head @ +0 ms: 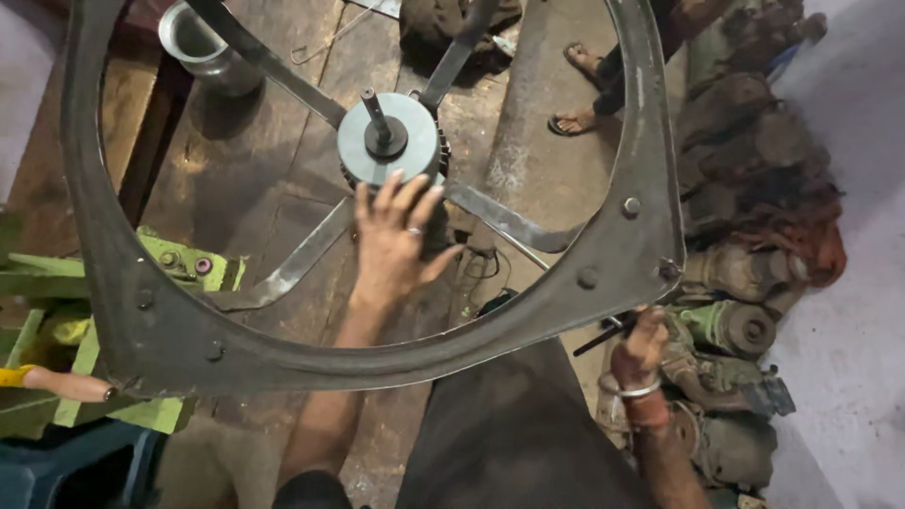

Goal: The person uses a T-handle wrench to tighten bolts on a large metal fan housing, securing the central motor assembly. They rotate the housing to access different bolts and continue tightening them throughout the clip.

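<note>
Dark steel made up the big ring frame (603, 292) that filled most of the head view, with flat spokes (500, 219) running in to a grey round motor (388, 143) at the centre, its short shaft (375, 113) sticking up. The left hand (396, 247) lay flat against the side of the motor, fingers spread and open, a ring on one finger, nothing clasped in it. The right hand (643, 347) was down at the frame's lower right corner, closed around a thin dark tool (603, 335) whose tip pointed in under the frame's edge; what kind of tool it was could not be told. Bolts (632, 205) already sat in the frame at that corner and further along the rim, so the spokes looked fastened to the ring there. The motor sat seated in the hub of the spokes. Judging from this, assembly was well along, with work at the right corner fastening not yet finished; whether that bolt was tight could not be told. Off to the left stood a green machine (184, 269), top left a metal cylinder (203, 42), on the right a heap of old motors (745, 273). Another person's sandalled feet (580, 90) stood beyond the frame on the floor.
</note>
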